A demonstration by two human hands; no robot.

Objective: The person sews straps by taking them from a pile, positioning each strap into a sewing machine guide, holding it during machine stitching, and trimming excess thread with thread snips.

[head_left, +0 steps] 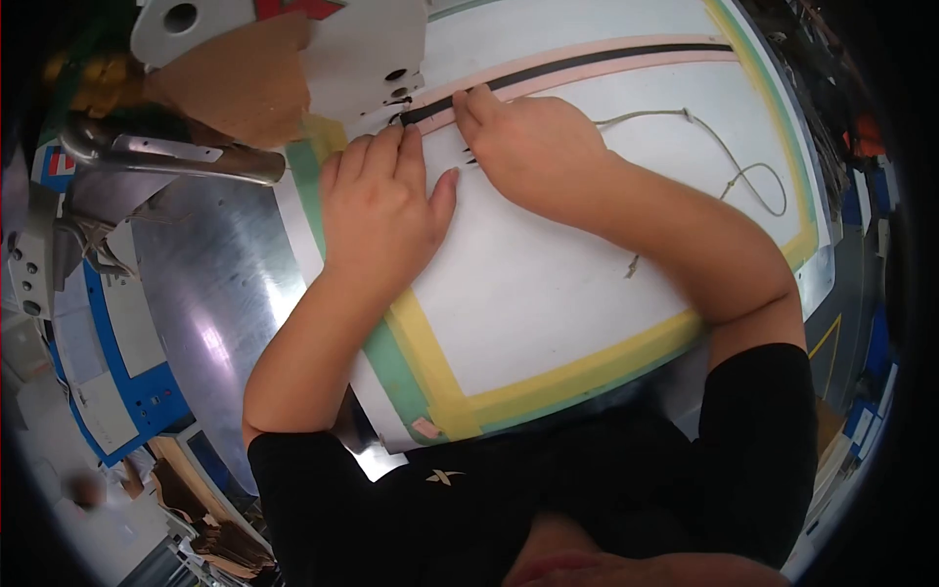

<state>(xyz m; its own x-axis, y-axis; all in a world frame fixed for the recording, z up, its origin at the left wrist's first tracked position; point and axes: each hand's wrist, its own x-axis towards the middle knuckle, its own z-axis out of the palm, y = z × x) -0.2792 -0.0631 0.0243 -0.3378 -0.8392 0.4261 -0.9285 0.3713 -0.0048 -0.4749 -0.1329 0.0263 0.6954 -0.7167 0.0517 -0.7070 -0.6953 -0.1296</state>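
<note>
A long black strip (567, 70) runs between two pink bands (626, 66) across a white board edged with yellow and green tape (577, 355). Near the strip's left end, my left hand (381, 201) lies flat with its fingers spread, fingertips touching the pink band. My right hand (523, 147) is closed, its fingertips pressed together at the strip just to the right. Whether the right fingers grip the strip is hidden. Small dark points show below the right hand's fingers.
A white machine body (367, 59) with brown paper (240, 83) stands at upper left, beside a metal tube (196, 157). A knotted cord (724, 147) lies on the board's right part. Shiny metal tabletop (215, 264) extends left. Blue-edged panels stand farther left.
</note>
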